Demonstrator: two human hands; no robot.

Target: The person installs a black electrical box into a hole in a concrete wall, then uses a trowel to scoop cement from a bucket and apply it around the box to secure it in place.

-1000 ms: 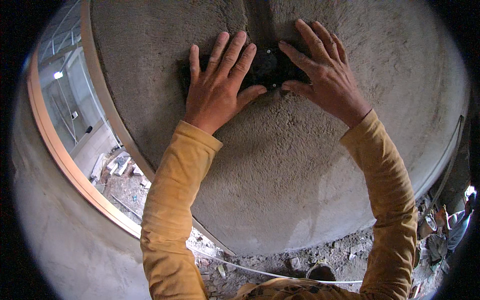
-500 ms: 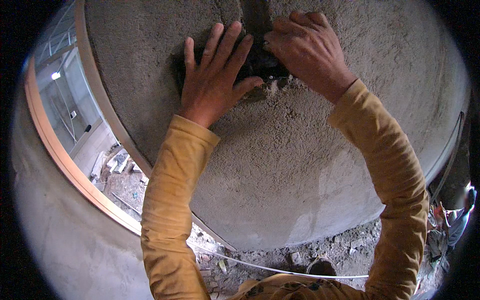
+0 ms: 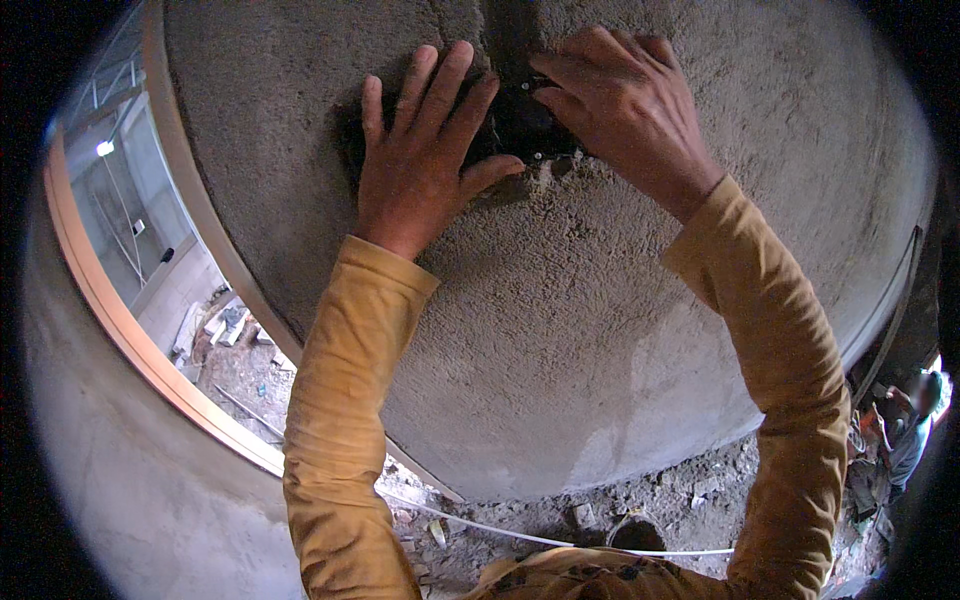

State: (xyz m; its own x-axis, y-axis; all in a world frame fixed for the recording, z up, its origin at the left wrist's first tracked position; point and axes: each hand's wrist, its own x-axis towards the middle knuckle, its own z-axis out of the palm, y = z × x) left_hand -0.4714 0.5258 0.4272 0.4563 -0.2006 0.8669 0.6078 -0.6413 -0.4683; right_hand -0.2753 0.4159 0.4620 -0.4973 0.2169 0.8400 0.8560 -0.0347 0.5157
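A black rectangular box or plate with small pale screw points sits in the rough grey plastered wall. My left hand lies spread and open over the plate's left part, fingertips pointing up. My right hand is at the plate's right side, fingers bent inward, thumb and forefinger over the dark surface; what its fingertips hold, if anything, is hidden. A dark vertical groove runs up from the plate, and crumbled plaster lines its lower edge.
A window opening with an orange frame is at left, rubble beyond. Along the wall's foot lie rubble, a bucket and a white pipe. Another person is low at the right edge, near cables.
Both hands have moved higher over the last second. My right hand's fingers went from spread to bent, and have shifted slightly since. The person at the right has moved.
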